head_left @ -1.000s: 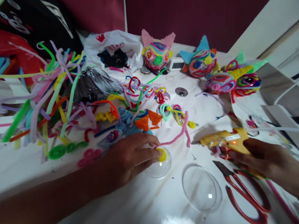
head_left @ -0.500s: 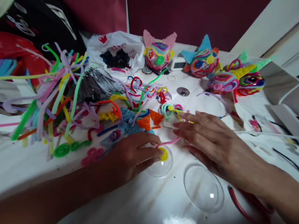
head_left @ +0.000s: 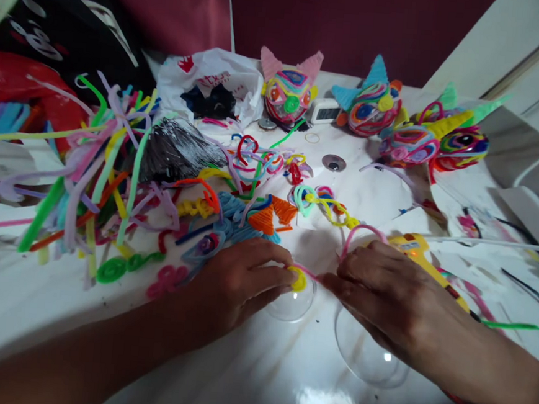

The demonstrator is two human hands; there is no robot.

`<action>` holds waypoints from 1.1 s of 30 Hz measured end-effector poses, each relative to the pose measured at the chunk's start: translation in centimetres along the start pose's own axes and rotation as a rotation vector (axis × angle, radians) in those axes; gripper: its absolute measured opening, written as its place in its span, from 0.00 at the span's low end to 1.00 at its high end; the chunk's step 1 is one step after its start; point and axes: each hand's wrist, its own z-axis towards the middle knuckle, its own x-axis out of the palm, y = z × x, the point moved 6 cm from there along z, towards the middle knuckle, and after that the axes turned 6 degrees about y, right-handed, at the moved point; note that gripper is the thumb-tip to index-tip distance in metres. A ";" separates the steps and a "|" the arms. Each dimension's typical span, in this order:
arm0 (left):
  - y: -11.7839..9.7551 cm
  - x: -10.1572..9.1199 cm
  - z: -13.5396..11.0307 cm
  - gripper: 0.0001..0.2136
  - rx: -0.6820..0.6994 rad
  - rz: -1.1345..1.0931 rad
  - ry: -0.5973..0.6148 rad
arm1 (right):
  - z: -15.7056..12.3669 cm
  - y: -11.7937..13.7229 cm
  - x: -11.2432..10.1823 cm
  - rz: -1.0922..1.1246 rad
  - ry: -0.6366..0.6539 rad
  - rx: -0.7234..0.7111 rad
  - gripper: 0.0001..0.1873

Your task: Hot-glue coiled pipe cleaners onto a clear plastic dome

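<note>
Bright yellow on the small coil [head_left: 299, 280], pink along the pipe cleaner [head_left: 364, 227], golden yellow on the glue gun [head_left: 415, 251]; white, streaked brownish, across the worktop [head_left: 246, 374].

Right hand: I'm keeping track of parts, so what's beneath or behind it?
The right hand overlaps a clear dome, hiding its upper right; the lower left shows. Behind the hand, a yellow glue gun partly shows. Anything else covered cannot be seen.

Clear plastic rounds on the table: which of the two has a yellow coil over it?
The smaller-looking round, by the left hand: the yellow coil overlaps it. The other round, partly hidden by the right hand, shows no coil.
</note>
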 end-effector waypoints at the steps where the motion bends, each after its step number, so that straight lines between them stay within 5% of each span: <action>1: 0.0 0.0 0.0 0.07 -0.001 -0.004 0.009 | 0.0 0.2 0.1 -0.006 -0.004 0.012 0.10; 25: -0.2 -0.1 -0.1 0.08 0.032 0.044 0.021 | 0.9 4.2 0.2 -0.080 -0.076 0.212 0.13; 33: -0.4 0.0 0.0 0.09 0.046 0.096 0.003 | 0.8 5.4 1.8 -0.105 -0.249 0.300 0.10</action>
